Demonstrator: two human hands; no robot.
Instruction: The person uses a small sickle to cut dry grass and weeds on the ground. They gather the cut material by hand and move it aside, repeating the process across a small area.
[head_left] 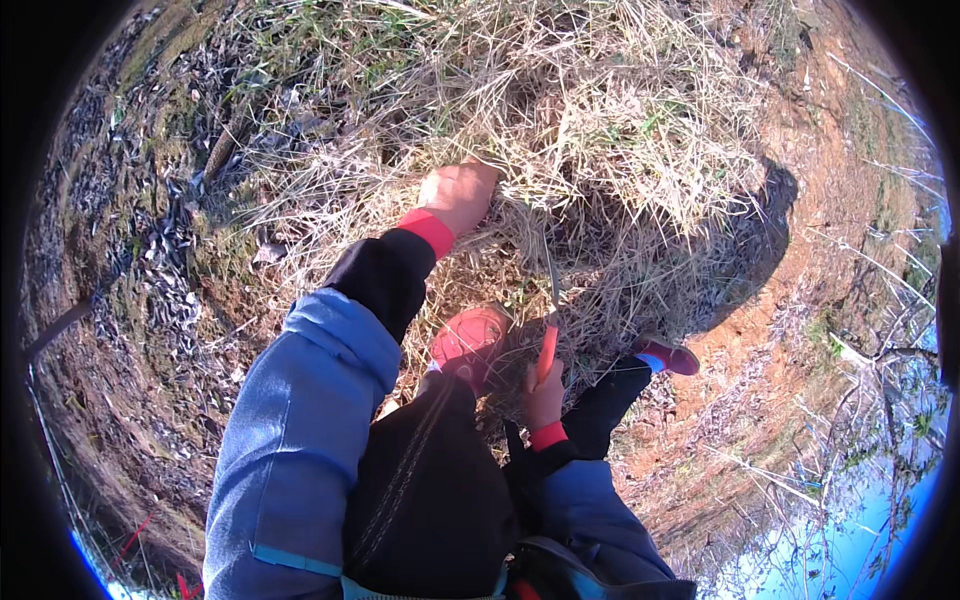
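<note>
My left hand point(458, 195) is closed on a bunch of dry grass point(535, 150), its fingers mostly buried in the stalks. Lower down, near my knees, my right hand point(543, 402) grips the orange handle of a sickle point(548, 350). The sickle's thin blade points away from me into the straw, below and to the right of my left hand. Where its tip ends among the stalks I cannot make out.
My red shoes point(470, 340) stand on both sides of the sickle. Dark leaf litter point(165, 250) covers the ground at left; reddish bare soil point(740, 350) lies at right. Thin branches point(890, 370) stick up at the far right. My shadow falls across the grass.
</note>
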